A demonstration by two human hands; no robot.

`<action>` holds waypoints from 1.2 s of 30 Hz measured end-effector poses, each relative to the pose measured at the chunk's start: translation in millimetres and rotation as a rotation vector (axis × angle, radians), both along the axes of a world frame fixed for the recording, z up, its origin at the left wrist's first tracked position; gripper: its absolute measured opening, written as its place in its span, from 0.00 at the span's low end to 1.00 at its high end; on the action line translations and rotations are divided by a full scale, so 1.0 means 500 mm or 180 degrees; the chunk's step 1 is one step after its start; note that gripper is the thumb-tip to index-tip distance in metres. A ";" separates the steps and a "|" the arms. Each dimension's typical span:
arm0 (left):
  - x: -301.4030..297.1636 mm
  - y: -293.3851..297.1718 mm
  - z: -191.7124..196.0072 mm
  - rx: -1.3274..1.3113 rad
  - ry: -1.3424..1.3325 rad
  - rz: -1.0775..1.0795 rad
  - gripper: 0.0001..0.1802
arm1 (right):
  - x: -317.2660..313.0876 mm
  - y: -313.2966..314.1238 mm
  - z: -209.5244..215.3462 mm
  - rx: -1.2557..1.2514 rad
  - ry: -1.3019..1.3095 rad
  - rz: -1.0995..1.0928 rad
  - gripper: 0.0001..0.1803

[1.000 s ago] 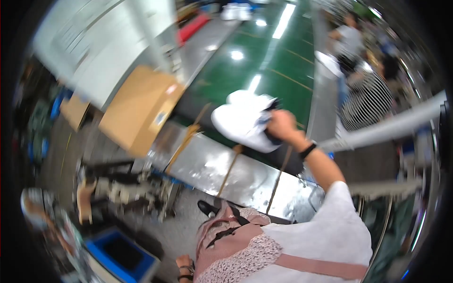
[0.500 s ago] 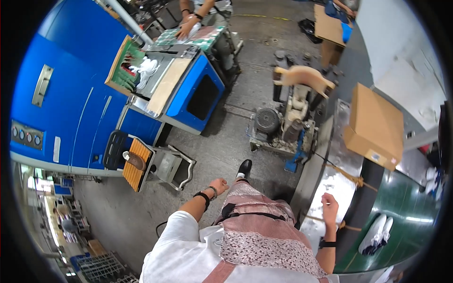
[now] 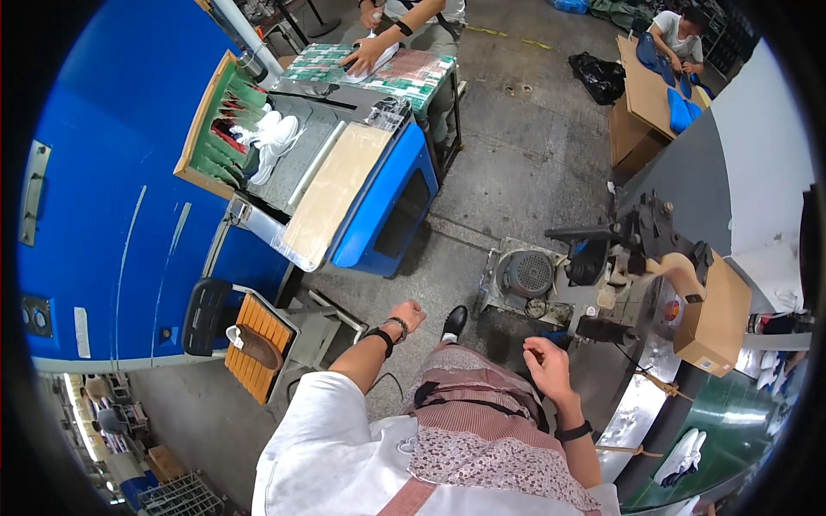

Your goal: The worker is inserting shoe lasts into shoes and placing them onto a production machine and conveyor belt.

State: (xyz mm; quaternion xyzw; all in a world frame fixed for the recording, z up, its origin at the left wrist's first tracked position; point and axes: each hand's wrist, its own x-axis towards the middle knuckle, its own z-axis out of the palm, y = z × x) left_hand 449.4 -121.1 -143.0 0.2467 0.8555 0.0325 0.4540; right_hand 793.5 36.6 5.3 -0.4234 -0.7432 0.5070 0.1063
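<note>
The left hand point(image 3: 408, 315) hung empty in front of the person's body, fingers loosely curled, over the bare concrete floor point(image 3: 508, 172). It touched nothing; the thing nearest it was the black shoe point(image 3: 453, 322) on the person's foot, just to its right. A dark band and a beaded bracelet circled that wrist. The right hand point(image 3: 545, 368) was also empty, its fingers half bent and apart, and it hovered just short of the grey motor-driven machine point(image 3: 594, 275), without touching it. A black strap sat on that wrist.

Taking the machine as the landmark: a round ribbed motor housing point(image 3: 525, 273) formed its left end, and a tan shoe last point(image 3: 684, 271) stood on its right part. A cardboard box point(image 3: 714, 322) sat against the machine's right side. Below and right of the machine ran a green conveyor belt point(image 3: 731, 413) carrying a white shoe upper point(image 3: 681, 456). To the machine's left, well apart across the floor, stood a blue workstation point(image 3: 379, 206) with white shoes point(image 3: 271, 142) on its tabletop. Lower left of the machine was an orange slatted stool point(image 3: 258, 344) bearing a brown sole point(image 3: 254, 344). Beyond the workstation, another person's hand point(image 3: 366, 58) pressed on a white piece on a patterned tabletop point(image 3: 413, 73).
</note>
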 end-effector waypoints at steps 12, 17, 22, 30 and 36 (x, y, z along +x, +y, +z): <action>0.042 -0.135 -0.062 0.0228 -0.0076 0.0233 0.24 | -0.095 -0.006 -0.006 0.0092 -0.0120 0.0456 0.14; 0.095 -0.229 -0.081 -0.0319 -0.0249 0.0042 0.23 | -0.014 -0.025 -0.046 0.0019 -0.0081 0.0287 0.14; 0.125 -0.158 -0.044 -0.0351 -0.0155 -0.0127 0.26 | 0.080 -0.048 -0.086 0.0007 -0.0059 0.0194 0.14; 0.234 0.063 0.064 0.0744 -0.0189 -0.0537 0.22 | 0.123 -0.058 -0.093 -0.0232 -0.0459 0.0319 0.16; 0.251 0.107 0.094 0.0942 -0.0516 -0.0381 0.23 | 0.011 -0.045 -0.031 0.0032 0.0306 0.0467 0.14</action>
